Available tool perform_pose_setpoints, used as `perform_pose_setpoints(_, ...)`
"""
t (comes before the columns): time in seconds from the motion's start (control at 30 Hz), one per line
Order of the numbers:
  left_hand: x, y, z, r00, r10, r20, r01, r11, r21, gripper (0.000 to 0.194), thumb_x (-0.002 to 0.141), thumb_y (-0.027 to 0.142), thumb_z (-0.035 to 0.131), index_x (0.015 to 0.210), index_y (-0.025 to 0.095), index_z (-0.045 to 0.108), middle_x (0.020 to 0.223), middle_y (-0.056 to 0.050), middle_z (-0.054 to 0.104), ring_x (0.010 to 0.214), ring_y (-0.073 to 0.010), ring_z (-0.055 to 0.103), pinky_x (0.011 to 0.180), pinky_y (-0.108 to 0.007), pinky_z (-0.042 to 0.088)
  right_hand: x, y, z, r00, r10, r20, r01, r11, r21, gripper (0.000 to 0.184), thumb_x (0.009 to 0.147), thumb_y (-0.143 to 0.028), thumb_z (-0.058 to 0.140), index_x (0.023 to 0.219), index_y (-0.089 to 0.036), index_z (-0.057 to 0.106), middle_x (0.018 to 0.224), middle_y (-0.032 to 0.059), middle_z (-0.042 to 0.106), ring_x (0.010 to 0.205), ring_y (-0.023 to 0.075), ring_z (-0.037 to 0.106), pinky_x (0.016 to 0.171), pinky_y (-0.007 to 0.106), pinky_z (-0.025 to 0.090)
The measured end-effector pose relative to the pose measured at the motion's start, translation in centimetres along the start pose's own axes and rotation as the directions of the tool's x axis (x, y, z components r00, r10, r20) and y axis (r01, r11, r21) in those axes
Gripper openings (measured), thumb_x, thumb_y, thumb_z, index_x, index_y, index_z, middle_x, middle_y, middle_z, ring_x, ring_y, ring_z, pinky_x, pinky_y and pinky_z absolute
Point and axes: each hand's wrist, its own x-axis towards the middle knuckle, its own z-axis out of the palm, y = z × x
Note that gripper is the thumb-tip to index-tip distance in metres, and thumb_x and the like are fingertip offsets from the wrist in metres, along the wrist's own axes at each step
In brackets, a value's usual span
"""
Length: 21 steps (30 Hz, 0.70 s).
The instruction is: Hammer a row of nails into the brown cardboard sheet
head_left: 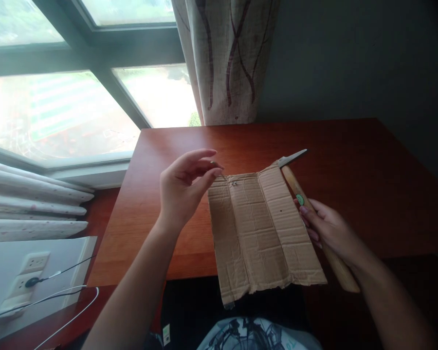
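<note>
My left hand [190,182] is raised above the desk at the upper left corner of a creased piece of cardboard [263,228]. Its thumb and forefinger come together on something small and thin that I cannot make out. Close by, a few tiny dark metal bits [234,183] show on the cardboard's top edge. My right hand [324,223] is closed around the wooden handle of a hammer [295,183], at the cardboard's right edge. The handle carries a green round sticker. A tapered metal end points right, while part of the head is hidden behind the cardboard's upper right corner.
The reddish-brown wooden desk [350,160] extends behind the cardboard. A window [58,107] and a patterned curtain [229,63] stand beyond it. At lower left, a wall socket [34,262] has a black plug and cables.
</note>
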Motion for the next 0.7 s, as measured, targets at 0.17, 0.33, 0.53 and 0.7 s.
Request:
perform_pose_setpoints(0.17, 1.4, -0.6, 2.0, 0.986, -0.03, 0.163, 0.027, 0.999, 0.02, 0.016, 0.078, 0.027, 0.084, 0.088, 0.017, 0.076, 0.083, -0.004, 0.078, 0.075, -0.0161, 0.074, 0.068, -0.026, 0.062, -0.1, 0.3, -0.3, 1.0, 0.013, -0.01, -0.013, 1.0, -0.006, 0.046, 0.092, -0.065, 0.068, 0.108, -0.023, 0.058, 0.069, -0.008, 0.042, 0.044, 0.0061, 0.035, 0.033, 0.017, 0.032)
perform_pose_setpoints(0.33, 1.6, -1.6, 2.3, 0.981, -0.062, 0.183, 0.055, 0.997, 0.046, 0.013, 0.077, 0.026, 0.084, 0.08, 0.016, 0.077, 0.08, -0.004, 0.078, 0.072, -0.0144, 0.072, 0.065, -0.023, 0.059, -0.1, 0.7, -0.5, 0.999, 0.017, -0.031, -0.017, 1.0, -0.005, 0.05, 0.091, -0.065, 0.069, 0.115, -0.022, 0.06, 0.069, -0.0082, 0.043, 0.043, 0.006, 0.034, 0.033, 0.018, 0.032)
perform_pose_setpoints(0.53, 1.0, -1.9, 2.3, 0.981, -0.071, 0.178, 0.051, 0.992, 0.114, 0.013, 0.08, 0.028, 0.082, 0.083, 0.016, 0.078, 0.084, -0.004, 0.08, 0.076, -0.0174, 0.076, 0.073, -0.026, 0.064, -0.3, 0.5, -0.5, 0.999, 0.029, -0.028, -0.029, 1.0, -0.01, 0.049, 0.091, -0.065, 0.069, 0.113, -0.022, 0.06, 0.069, -0.0082, 0.043, 0.043, 0.0063, 0.035, 0.033, 0.018, 0.032)
perform_pose_setpoints(0.7, 1.0, -2.1, 2.4, 0.978, -0.077, 0.191, 0.054, 0.991, 0.122, 0.014, 0.08, 0.029, 0.082, 0.083, 0.016, 0.078, 0.083, -0.004, 0.08, 0.076, -0.0182, 0.077, 0.072, -0.026, 0.065, -0.4, 0.1, -0.3, 0.999, 0.03, -0.018, -0.03, 0.999, -0.018, 0.046, 0.09, -0.065, 0.07, 0.104, -0.023, 0.059, 0.067, -0.0084, 0.042, 0.043, 0.0065, 0.035, 0.034, 0.018, 0.031)
